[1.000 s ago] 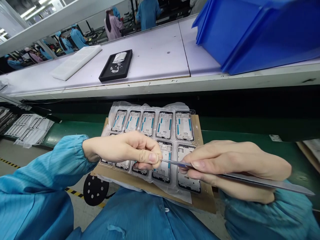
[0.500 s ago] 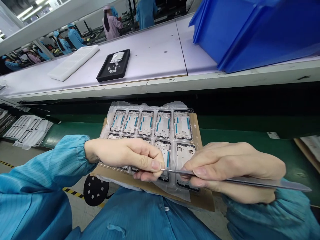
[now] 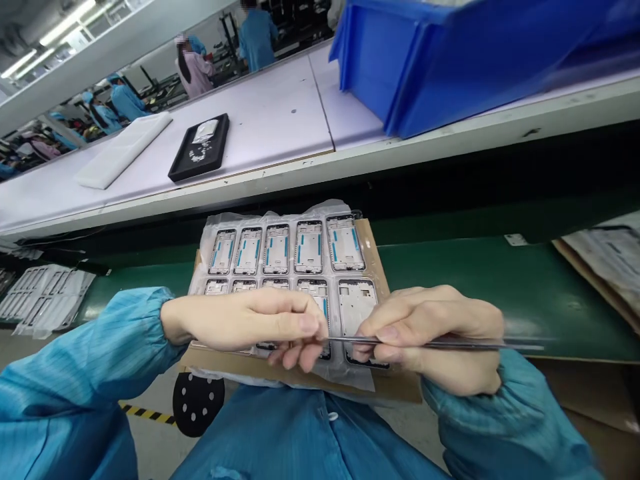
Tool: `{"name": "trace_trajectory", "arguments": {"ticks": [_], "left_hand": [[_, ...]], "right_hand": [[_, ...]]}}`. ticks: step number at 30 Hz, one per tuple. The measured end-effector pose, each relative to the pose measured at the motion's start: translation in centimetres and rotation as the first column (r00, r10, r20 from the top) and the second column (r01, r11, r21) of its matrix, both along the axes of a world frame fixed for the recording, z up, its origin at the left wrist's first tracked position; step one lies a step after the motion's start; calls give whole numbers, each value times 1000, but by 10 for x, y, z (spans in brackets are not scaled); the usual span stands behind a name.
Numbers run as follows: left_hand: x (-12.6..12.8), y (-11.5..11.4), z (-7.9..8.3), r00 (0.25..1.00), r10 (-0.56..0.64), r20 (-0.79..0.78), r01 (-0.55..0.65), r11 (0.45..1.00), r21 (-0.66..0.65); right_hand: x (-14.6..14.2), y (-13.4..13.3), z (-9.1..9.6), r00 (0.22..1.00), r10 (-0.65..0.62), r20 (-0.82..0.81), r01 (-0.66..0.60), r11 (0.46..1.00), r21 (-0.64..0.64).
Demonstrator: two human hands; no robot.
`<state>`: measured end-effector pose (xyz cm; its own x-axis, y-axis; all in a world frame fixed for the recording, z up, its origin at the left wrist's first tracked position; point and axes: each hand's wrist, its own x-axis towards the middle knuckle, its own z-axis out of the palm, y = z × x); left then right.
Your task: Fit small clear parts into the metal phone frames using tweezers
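My right hand [image 3: 440,337] is closed around long metal tweezers [image 3: 450,344] that point left. My left hand [image 3: 260,323] is pinched at the tweezer tips; what its fingers hold is too small to make out. Both hands hover over a clear plastic tray of phone frames [image 3: 280,250] lying on a cardboard sheet [image 3: 373,250] on my lap. The upper row of frames carries blue strips. My hands hide part of the lower row.
A green conveyor belt [image 3: 500,287] runs behind the tray. On the white shelf [image 3: 280,113] above sit a black tray with small parts [image 3: 200,147], a white tray [image 3: 123,150] and a blue bin [image 3: 450,53]. More frame trays [image 3: 40,300] lie left. Other people work far behind.
The view has swung, so everything has shifted left in the picture. My hands stay together at the tweezer tips and sit slightly lower over the tray.
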<state>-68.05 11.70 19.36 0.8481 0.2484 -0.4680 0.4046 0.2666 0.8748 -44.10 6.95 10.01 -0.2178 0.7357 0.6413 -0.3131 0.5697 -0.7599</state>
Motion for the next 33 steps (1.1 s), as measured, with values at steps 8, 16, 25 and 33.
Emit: {"name": "trace_trajectory", "arguments": {"ticks": [8,16,25,33], "left_hand": [[61,-16,-154,916,-273,-295,348,174,921],[108,-3,-205,827,-367,-426,346,-265,900],[125,-4,-204,791,-418,-446,312,-351,883],[110,-15,-193,740,-523,-424,250,-371,894]], "right_hand": [[62,-50,-65,892,-453,-7,417,828,-375],[55,-72,-85,887,-458,-54,375,785,-493],[53,-68,-97,840,-518,-159,418,806,-419],[49,-64,-111,850,-508,-139,387,781,-490]]}}
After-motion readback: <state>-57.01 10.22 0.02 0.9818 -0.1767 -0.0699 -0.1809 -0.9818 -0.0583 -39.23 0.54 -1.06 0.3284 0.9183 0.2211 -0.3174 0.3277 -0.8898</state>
